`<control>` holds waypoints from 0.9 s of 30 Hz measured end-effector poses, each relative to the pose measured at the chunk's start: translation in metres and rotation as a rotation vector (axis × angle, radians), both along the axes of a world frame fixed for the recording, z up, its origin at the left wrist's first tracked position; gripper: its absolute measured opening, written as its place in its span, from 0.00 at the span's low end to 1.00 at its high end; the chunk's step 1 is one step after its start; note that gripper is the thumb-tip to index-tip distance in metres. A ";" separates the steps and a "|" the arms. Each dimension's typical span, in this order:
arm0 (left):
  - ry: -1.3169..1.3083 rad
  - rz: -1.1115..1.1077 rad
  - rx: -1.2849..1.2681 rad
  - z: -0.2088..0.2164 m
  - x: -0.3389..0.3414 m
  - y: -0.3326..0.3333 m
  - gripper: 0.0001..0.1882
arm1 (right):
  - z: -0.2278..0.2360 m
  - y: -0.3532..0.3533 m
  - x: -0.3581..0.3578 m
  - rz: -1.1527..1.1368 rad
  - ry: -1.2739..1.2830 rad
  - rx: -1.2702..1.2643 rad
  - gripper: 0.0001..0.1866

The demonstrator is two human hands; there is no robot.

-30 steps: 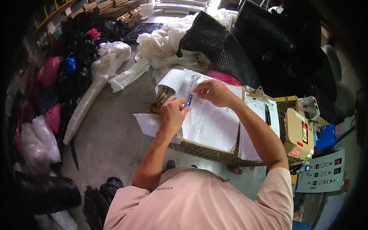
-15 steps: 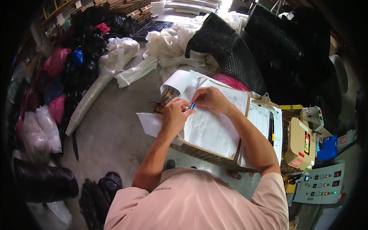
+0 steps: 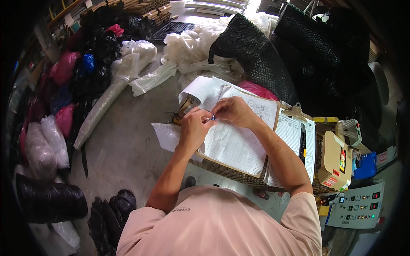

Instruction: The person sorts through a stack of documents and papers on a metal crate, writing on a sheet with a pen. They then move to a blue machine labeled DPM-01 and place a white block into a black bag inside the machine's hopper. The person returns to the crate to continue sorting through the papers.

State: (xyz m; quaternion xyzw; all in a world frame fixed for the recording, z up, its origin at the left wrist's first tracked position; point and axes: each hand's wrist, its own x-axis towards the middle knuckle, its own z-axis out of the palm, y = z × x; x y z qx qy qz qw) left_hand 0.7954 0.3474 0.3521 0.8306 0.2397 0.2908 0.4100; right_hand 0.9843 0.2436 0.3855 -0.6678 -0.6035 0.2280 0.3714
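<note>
Above the middle of a stack of papers (image 3: 237, 143), near its left edge, I see a small blue object (image 3: 213, 117) caught between two sets of fingertips, too covered to tell its kind. The left hand (image 3: 194, 124) comes in from the left, thumb and finger pinched on it; the right hand (image 3: 235, 112) leans in from the other side, fingers bunched and gripping it too, so it sits right where the tips meet. The papers lie on a brown board on top of a mesh basket (image 3: 245, 178). A curled white sheet (image 3: 196, 91) rises just beyond the left hand. To the right, beside the right forearm, lies a clipboard (image 3: 296, 112) with ruled sheets, then a tan cardboard box (image 3: 332, 160) near the basket's end.
</note>
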 end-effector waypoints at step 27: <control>-0.098 -0.014 0.093 -0.014 0.003 -0.001 0.09 | -0.003 0.005 -0.034 -0.137 -0.506 0.196 0.07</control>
